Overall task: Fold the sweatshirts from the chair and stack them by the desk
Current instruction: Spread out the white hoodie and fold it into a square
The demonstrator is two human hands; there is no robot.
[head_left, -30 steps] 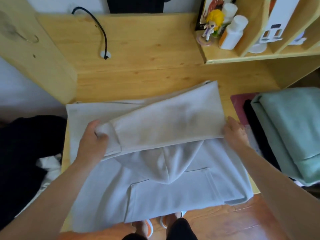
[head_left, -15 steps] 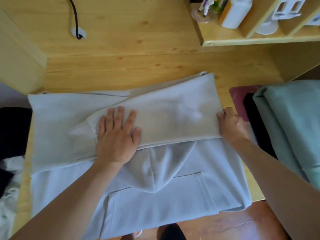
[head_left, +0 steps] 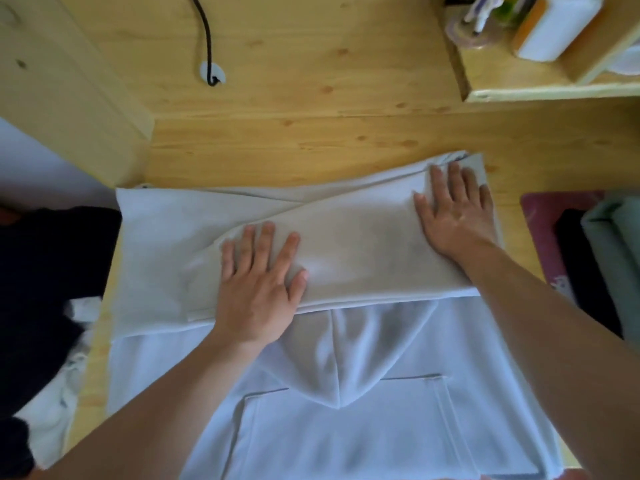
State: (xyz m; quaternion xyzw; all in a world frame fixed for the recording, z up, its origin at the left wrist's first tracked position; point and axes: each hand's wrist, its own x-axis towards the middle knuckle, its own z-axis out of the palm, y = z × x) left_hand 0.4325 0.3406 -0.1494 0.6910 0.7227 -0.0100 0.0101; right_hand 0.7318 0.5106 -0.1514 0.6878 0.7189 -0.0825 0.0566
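A light grey hooded sweatshirt (head_left: 346, 427) lies spread on the wooden desk (head_left: 311, 143), front pocket toward me and hood folded down over its chest. Both sleeves are folded across the upper part. My left hand (head_left: 259, 289) lies flat with straight fingers on the folded sleeve, left of centre. My right hand (head_left: 453, 213) presses flat on the sleeve's far right end near the cuff. At the right edge sits a folded pale green sweatshirt (head_left: 616, 254) on a dark garment.
A black cable (head_left: 206, 36) runs into a grommet at the back of the desk. A shelf unit (head_left: 554, 88) with bottles stands at the back right. Dark and white clothes (head_left: 45, 289) lie at the left. A pink mat (head_left: 543, 233) lies under the right-hand stack.
My right hand has let go of the sleeve's right edge and now lies flat on top of it. My left hand stays pressing flat. The camera has dipped closer to the desk.
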